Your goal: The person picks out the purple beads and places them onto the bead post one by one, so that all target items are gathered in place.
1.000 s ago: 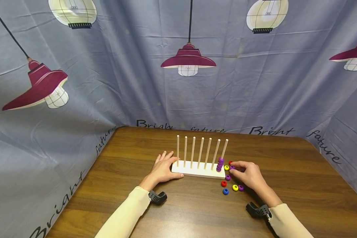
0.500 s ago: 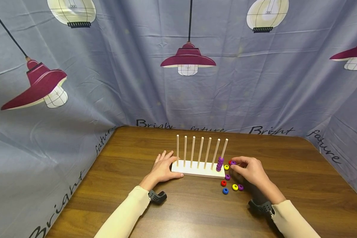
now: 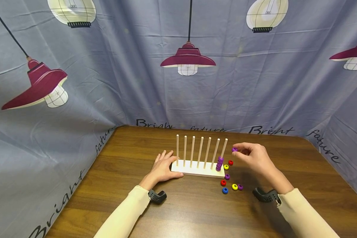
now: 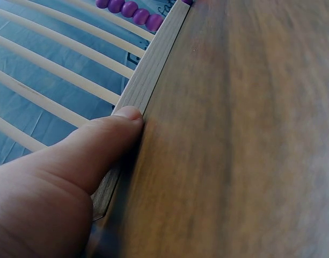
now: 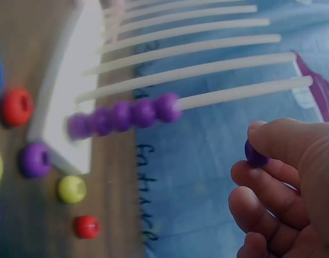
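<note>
A pale wooden peg rack [image 3: 193,169] with a row of upright rods stands on the table. Several purple beads [image 3: 219,164] are stacked on its rightmost rod. My left hand [image 3: 160,168] holds the rack's left end; its thumb [image 4: 113,131] lies along the front of the base, the other fingers spread outward at the far side. Raised to the right of the rods, my right hand [image 3: 254,157] pinches a purple bead [image 5: 255,155] between thumb and forefinger. That bead is level with the upper part of the rightmost rod and apart from it.
Loose beads lie right of the rack: red [image 3: 230,162], yellow [image 3: 226,167], purple [image 3: 227,177], another red [image 3: 223,182], blue [image 3: 224,190], yellow [image 3: 234,187] and purple [image 3: 240,187]. A grey-blue printed curtain [image 3: 137,82] hangs behind the wooden table [image 3: 184,211].
My right hand has picked up a purple bead from beside the red and yellow ones and raised it off the table. My left hand and the rack have stayed put.
</note>
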Motion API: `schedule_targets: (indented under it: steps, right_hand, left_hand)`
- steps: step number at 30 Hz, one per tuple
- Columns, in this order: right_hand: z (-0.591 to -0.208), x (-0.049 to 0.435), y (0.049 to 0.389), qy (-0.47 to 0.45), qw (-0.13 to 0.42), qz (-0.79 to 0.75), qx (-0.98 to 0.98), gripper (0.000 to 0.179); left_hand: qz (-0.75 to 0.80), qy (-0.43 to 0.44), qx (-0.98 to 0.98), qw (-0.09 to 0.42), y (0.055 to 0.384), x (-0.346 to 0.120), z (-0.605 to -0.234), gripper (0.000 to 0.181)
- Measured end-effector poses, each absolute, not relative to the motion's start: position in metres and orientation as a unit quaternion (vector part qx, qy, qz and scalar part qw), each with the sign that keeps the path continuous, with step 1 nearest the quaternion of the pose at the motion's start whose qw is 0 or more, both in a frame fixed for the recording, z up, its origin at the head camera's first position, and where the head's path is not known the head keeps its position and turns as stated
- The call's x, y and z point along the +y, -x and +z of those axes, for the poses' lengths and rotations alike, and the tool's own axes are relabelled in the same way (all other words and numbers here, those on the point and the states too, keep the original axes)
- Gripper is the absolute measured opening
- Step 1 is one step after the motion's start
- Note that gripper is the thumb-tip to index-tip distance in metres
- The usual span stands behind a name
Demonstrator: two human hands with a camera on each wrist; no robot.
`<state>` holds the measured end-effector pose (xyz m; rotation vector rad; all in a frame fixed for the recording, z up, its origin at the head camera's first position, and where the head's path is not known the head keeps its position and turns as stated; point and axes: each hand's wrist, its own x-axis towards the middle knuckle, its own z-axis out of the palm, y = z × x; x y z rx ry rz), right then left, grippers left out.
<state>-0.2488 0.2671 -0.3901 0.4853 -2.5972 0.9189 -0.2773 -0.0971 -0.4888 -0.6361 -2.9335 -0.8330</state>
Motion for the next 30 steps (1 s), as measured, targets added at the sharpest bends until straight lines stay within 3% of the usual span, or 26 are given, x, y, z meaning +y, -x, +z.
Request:
schedule_targets:
  steps: [16,30]
  right_hand:
    - [-0.343,0.258,0.248,-0.199,0.193,0.291,-0.916,0.019]
    - [-0.325,0.245,0.252,-0.223,0.197,0.291,-0.909,0.018]
  left_hand:
    - [-0.262,0.201,-0.944,0.011,0.278,-0.097,-0.49,0.073]
    - [-0.266,0.202,-0.943,0.012,0.278,-0.097,-0.49,0.072]
